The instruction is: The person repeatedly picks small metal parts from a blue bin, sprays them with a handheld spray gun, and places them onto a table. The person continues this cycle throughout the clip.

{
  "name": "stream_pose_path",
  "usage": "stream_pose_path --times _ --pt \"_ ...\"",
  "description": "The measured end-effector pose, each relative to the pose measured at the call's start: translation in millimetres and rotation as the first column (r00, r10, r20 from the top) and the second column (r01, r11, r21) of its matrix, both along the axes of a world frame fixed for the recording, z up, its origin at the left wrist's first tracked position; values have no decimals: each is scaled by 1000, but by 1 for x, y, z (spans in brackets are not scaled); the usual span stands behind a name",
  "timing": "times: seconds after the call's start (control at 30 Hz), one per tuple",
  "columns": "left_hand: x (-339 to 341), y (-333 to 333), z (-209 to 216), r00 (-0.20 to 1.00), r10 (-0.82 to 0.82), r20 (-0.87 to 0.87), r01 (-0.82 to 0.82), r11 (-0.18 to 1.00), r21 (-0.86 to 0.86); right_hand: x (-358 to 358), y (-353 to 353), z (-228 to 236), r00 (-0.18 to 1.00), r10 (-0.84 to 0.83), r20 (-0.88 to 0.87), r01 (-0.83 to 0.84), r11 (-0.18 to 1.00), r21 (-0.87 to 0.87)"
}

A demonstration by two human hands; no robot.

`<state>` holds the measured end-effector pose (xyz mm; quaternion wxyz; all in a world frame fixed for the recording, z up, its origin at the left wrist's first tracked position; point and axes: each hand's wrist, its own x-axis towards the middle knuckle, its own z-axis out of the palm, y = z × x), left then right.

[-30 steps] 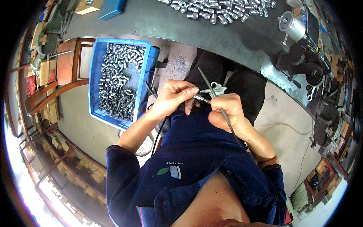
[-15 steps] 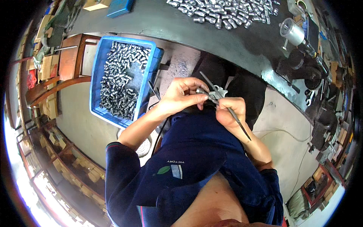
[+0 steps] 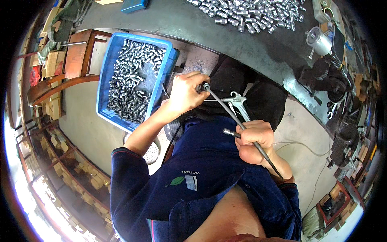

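My left hand (image 3: 187,93) is closed round a small metal fitting (image 3: 206,86) whose round end faces right. My right hand (image 3: 256,141) grips a long thin dark rod (image 3: 231,111), tapered to a point past the wrist. The rod's upper end meets the fitting; whether it goes inside, I cannot tell. The same right hand also holds a short dark tool with a shiny cylindrical tip (image 3: 230,132), pointing left. Just beyond that hand, a silver air blow gun (image 3: 238,105) lies over my dark-clad lap, its handle partly hidden behind the fingers.
To the left stands a blue plastic crate (image 3: 103,80) with many metal fittings in it. A heap of shiny fittings (image 3: 252,16) covers part of the dark workbench (image 3: 169,22). At the bench's right sits a metal clamp-like device (image 3: 319,40). A wooden chair (image 3: 80,56) is beside the crate.
My hands have moved apart, the right one down and toward me. The rod's upper end now meets the fitting in my left hand. More of the air blow gun shows.
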<state>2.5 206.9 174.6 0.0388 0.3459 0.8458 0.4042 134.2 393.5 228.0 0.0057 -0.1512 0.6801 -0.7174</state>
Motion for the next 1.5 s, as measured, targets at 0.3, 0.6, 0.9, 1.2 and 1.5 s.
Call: stream_pose_path --times 0.3,0.6,0.9,1.2,1.5 --pt "11 13 -8 978 -193 -77 194 981 0 -33 -19 -44 971 -86 222 49 985 167" --pt "-53 -6 -7 981 170 -98 -182 975 -131 2 7 -25 971 -232 50 226 968 106" --pt "-172 104 43 970 -70 233 -22 929 369 13 2 -37 959 -240 152 236 971 48" --pt "-144 -21 65 957 287 29 -286 934 215 15 -5 -35 932 -317 177 320 947 8" --pt "-62 -248 -116 850 527 -1 -463 746 -479 6 -13 -34 950 -150 272 194 970 -144"
